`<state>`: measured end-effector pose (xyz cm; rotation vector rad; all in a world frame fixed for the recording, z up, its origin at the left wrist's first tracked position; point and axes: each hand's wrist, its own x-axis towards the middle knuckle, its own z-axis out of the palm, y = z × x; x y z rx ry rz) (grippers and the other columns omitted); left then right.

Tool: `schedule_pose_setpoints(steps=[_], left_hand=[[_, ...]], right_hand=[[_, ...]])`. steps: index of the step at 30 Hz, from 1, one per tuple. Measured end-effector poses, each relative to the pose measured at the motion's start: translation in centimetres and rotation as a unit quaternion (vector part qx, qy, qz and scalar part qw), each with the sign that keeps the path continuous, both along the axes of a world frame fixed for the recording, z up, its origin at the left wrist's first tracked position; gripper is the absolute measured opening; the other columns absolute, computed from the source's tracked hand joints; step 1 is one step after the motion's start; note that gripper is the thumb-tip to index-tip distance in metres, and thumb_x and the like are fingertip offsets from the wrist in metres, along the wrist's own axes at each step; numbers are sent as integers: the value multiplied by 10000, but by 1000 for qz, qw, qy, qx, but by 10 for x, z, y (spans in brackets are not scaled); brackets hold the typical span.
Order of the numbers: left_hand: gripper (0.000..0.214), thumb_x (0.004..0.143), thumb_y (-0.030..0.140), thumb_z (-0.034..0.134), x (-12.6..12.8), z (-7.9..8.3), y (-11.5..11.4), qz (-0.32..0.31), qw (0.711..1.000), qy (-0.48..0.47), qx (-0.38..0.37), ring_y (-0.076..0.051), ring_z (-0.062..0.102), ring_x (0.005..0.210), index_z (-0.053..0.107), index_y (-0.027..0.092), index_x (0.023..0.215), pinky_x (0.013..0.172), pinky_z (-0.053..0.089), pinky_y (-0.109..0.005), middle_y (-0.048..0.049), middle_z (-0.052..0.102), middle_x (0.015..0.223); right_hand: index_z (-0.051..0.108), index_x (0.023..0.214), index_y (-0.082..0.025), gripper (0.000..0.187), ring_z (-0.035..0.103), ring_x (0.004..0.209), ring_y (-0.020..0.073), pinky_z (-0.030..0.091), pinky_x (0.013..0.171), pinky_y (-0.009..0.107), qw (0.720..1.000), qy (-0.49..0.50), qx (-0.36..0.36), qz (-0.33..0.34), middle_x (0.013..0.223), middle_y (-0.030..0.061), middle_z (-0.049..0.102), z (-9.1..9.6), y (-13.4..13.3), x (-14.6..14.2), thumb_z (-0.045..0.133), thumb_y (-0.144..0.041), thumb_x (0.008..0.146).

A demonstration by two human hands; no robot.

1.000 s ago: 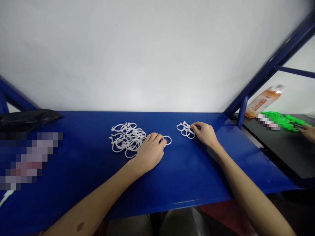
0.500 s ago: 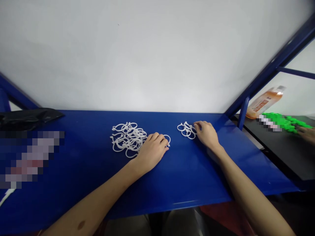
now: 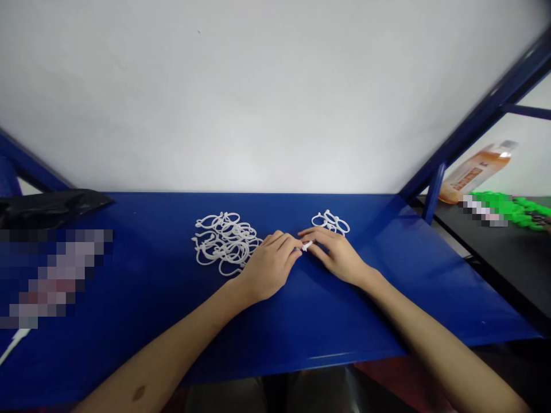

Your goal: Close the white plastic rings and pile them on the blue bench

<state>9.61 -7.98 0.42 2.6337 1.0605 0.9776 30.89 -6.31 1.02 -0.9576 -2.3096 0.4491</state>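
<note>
A tangled pile of white looped cable ties point(image 3: 224, 241) lies on the blue table point(image 3: 129, 269), left of centre. A smaller group of white loops point(image 3: 330, 222) lies to its right. My left hand point(image 3: 269, 264) and my right hand point(image 3: 338, 255) meet between the two piles. Both pinch one white cable tie point(image 3: 306, 246), of which only a short end shows between the fingertips. The rest of that tie is hidden under my fingers.
A black bag point(image 3: 47, 206) lies at the far left edge. Blue frame posts point(image 3: 434, 183) rise at the right. Beyond them, a black table point(image 3: 503, 252) carries an orange bottle point(image 3: 473, 172) and green pieces point(image 3: 512, 209).
My right hand left the small group of loops and moved left to meet my left hand. My left hand lifted the single loop from the table, and both hands now pinch it.
</note>
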Motion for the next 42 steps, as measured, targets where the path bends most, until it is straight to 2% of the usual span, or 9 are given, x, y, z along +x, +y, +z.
schedule_pose_setpoints(steps=[8,13,15,19,22,25,29,33,42], left_hand=[[225,1027,324,454,-5,-4,6,-4,997,35,72,-190,610,856,618,192,1106,791,448,-345,-27,706,946],[259,1033,303,438,-6,-7,8,33,995,40,89,-180,603,789,627,185,901,763,416,-338,-19,704,851],[256,1031,297,436,-6,-6,9,83,995,8,55,-184,608,789,611,185,881,771,420,-341,-21,696,837],[215,1015,296,463,-6,-1,11,146,980,-100,-90,-164,619,736,580,198,864,716,430,-304,10,678,771],[251,1006,341,472,-4,3,10,137,963,-154,-175,-136,595,649,564,206,815,672,424,-281,38,661,714],[318,1004,426,452,-3,4,7,106,947,-193,-235,-127,583,630,559,209,797,654,427,-275,35,647,710],[277,949,496,547,-3,-2,6,30,920,-274,-280,-145,648,779,564,236,1045,704,479,-270,15,661,848],[271,898,456,649,-4,-6,8,32,932,-264,-246,-148,661,810,588,255,1069,710,497,-260,12,681,892],[231,941,455,589,-9,-7,9,43,967,-220,-121,-128,620,640,627,228,921,653,491,-241,35,676,713]], right_hand=[[710,1129,-205,312,690,797,174,531,747,296,997,-67,-28,10,935,65,746,-3,-1,2,427,-303,1039],[602,1336,-217,372,670,1023,210,545,877,365,999,-49,-18,-12,1185,102,680,-3,-4,-3,389,-308,1045],[572,1359,-215,378,645,1083,215,534,921,384,999,-28,-13,-25,1244,108,641,0,-6,-3,390,-320,1045],[615,1256,-213,316,662,908,188,550,820,352,1000,-9,-16,-19,1066,76,678,4,-9,-5,499,-373,1009],[635,1180,-209,243,660,845,171,543,773,322,999,19,-6,-32,984,56,694,2,-10,-7,498,-317,1011],[570,1306,-209,314,656,756,144,546,735,297,996,62,-1,-57,926,34,701,-1,-11,-9,485,-266,1010],[592,1311,-234,322,663,767,139,543,722,287,995,84,15,-53,970,38,720,-1,-13,-10,478,-251,1011],[664,1190,-220,251,669,808,148,535,742,290,996,92,-1,-20,965,43,725,2,-15,-13,489,-256,1012],[656,1219,-162,320,572,751,149,491,699,278,996,71,-15,59,860,61,644,1,-23,-18,402,-245,1044]])
